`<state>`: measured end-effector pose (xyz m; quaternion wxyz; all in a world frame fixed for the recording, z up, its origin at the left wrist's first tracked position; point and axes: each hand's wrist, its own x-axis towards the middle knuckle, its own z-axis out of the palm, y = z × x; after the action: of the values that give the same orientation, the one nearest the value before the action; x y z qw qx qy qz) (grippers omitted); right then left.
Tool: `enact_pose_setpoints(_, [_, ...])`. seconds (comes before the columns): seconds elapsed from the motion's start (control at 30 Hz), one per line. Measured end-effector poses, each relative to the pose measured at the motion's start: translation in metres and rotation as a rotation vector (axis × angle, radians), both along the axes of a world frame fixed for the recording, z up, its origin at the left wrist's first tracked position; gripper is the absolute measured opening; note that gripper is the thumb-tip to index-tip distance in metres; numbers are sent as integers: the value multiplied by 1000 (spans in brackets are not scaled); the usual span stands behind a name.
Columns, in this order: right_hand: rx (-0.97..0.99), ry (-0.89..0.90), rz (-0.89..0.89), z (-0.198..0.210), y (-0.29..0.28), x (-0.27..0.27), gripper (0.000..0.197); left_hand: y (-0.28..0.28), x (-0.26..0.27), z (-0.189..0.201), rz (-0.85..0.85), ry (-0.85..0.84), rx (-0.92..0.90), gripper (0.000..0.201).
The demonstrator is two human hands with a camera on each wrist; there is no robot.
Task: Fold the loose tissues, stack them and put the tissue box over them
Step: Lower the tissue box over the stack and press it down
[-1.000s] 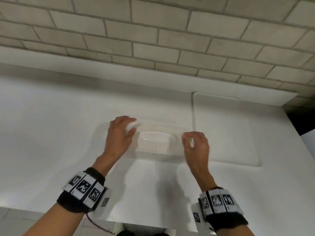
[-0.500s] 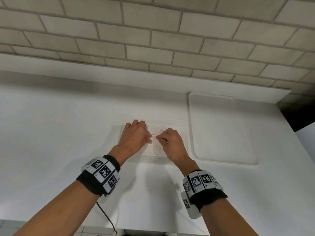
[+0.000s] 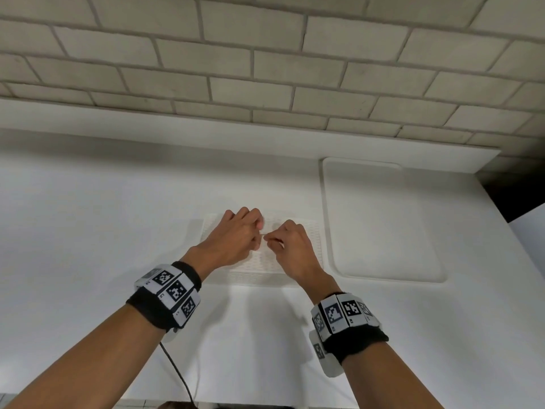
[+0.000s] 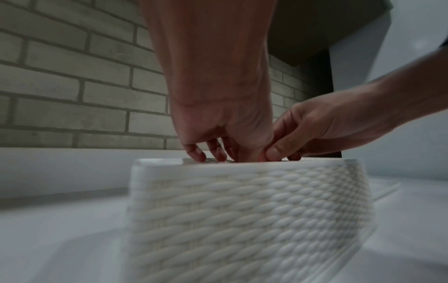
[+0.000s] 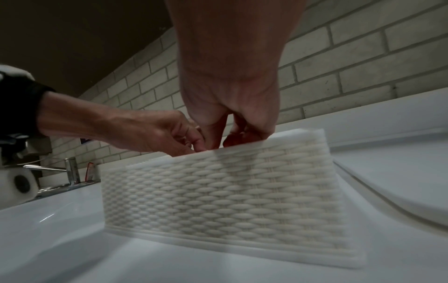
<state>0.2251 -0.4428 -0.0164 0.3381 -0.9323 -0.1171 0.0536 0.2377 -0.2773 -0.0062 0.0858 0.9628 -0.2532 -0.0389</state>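
Observation:
A white tissue box with a woven pattern stands on the white counter, its top facing up. Both hands meet over the middle of that top. My left hand has its fingers curled, and their tips touch the top of the box. My right hand has thumb and forefinger drawn together, dipping at the same spot. In the right wrist view the right hand and left hand touch above the box. No tissue shows; whatever the fingertips hold is hidden.
A shallow white rounded panel lies in the counter just right of the box. A brick wall and a white ledge run behind. A chrome tap stands far left. A dark gap lies past the counter's right end.
Both hands left the ends of the box and came together over the middle of its top, fingers curling downward. The box stays on the counter.

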Motion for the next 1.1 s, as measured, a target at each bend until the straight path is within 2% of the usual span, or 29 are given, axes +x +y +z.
enact_pose_setpoints(0.07, [1, 25, 7, 3, 1, 2, 21, 4, -3, -7, -1, -48, -29, 17])
enact_pose_setpoints(0.2, [-53, 8, 15, 7, 4, 6, 17, 8, -10, -22, 69, -68, -214, 16])
enact_pose_setpoints(0.3, [-146, -41, 50, 5, 5, 6, 18, 10, -12, -28, 180, 27, -466, 9])
enact_pose_setpoints(0.37, [-176, -70, 61, 2, 4, 6, 21, 9, -11, -26, 247, 110, -599, 16])
enact_pose_setpoints(0.43, [-115, -56, 38, 0, 4, 6, 19, 7, -10, -26, 290, 144, -632, 21])
enact_pose_setpoints(0.57, [34, -50, -9, -4, 3, 4, 10, 5, -10, -26, 310, 124, -737, 8])
enact_pose_setpoints(0.73, [104, -30, 14, -6, -2, 5, 14, 5, -12, -26, 277, 120, -738, 8])
enact_pose_setpoints(0.83, [179, -34, -29, -8, 0, 3, 9, 6, -15, -22, 310, 198, -862, 6])
enact_pose_setpoints(0.97, [353, 14, -88, -7, 0, 0, 4, 6, -15, -13, 340, 236, -936, 13])
enact_pose_setpoints(1.1, [366, 64, -88, 3, 0, -1, 5, 3, -15, -9, 362, 264, -915, 23])
